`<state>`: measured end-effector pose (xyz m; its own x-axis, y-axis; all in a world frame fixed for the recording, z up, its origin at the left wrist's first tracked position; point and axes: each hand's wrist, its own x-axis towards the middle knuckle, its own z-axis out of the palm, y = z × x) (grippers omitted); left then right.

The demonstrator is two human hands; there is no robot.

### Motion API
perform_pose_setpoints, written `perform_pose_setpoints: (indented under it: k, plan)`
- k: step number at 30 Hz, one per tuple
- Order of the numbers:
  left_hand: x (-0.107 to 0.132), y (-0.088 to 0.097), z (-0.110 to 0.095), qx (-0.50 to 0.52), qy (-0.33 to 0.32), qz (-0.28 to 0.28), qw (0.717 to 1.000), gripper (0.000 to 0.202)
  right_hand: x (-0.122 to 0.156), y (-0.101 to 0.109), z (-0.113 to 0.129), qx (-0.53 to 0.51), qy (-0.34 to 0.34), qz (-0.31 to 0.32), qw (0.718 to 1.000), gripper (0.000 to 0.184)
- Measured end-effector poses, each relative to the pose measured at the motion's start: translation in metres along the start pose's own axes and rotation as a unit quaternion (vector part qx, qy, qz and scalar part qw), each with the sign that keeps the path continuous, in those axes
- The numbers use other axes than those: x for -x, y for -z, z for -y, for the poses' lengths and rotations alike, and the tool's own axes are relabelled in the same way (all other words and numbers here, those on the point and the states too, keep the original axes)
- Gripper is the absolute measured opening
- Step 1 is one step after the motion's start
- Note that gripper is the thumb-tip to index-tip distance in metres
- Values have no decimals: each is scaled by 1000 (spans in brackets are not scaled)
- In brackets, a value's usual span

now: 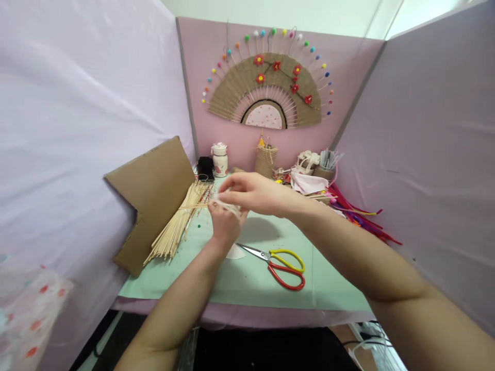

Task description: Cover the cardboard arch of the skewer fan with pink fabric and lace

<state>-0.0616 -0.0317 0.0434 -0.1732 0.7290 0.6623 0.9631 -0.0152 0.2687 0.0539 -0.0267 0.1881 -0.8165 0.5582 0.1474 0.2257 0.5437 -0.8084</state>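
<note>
My left hand [226, 222] is closed over the middle of the table, with thin wooden sticks [197, 206] poking out to its left. A white cord [228, 207] runs across the back of this hand. Just above it, my right hand [253, 193] bends over with its fingers curled in at the cord, slightly blurred. The exact grip of its fingertips is partly hidden. Below the hands lie scissors [266, 256] with one yellow and one red handle, blades part open. A white piece [235, 252] peeks out by their tip.
A bundle of sticks [176, 226] lies beside a bent cardboard sheet [150, 196] at left. Behind stand a white bottle [220, 161] and a twine roll [266, 161]. Pipe cleaners [361, 221] spread at right. A decorated fan [270, 87] hangs on the pink back panel.
</note>
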Motion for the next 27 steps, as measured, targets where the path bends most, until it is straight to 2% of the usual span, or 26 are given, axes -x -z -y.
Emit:
perform_pose_setpoints:
  k: [2,4,7,10,12,14,16,18,20,22,24,27]
  plan:
    - [0,-4,3,-10,19,12,1000,34,-20,-4,17,15,52,66,996,23]
    - [0,-4,5,-22,29,17,999,39,-29,-6,32,-3,121,86,989,27]
    - [-2,2,5,-15,21,-3,1000,34,-11,2,42,-20,195,6,981,27]
    - [-3,9,4,22,20,-16,999,31,36,19,26,-6,161,-101,982,26]
    - [-5,10,4,40,26,-25,999,33,74,32,-3,17,108,-164,980,23]
    - [-5,11,5,48,34,-34,998,33,112,44,-44,55,46,-211,975,22]
    - [-6,10,6,48,39,-43,997,33,146,54,-92,91,-59,-237,966,26]
    - [-8,10,7,45,40,-50,997,34,174,62,-141,183,-185,-255,931,29]
    - [-9,9,9,44,36,-61,997,35,191,65,-183,283,-290,-240,882,38]
    - [-9,8,10,44,29,-77,996,35,199,66,-216,314,-333,-208,864,55]
    - [-9,6,11,42,21,-98,994,33,201,65,-237,309,-350,-190,864,66]
    - [-8,4,13,37,13,-124,992,30,201,64,-250,283,-353,-175,875,60]
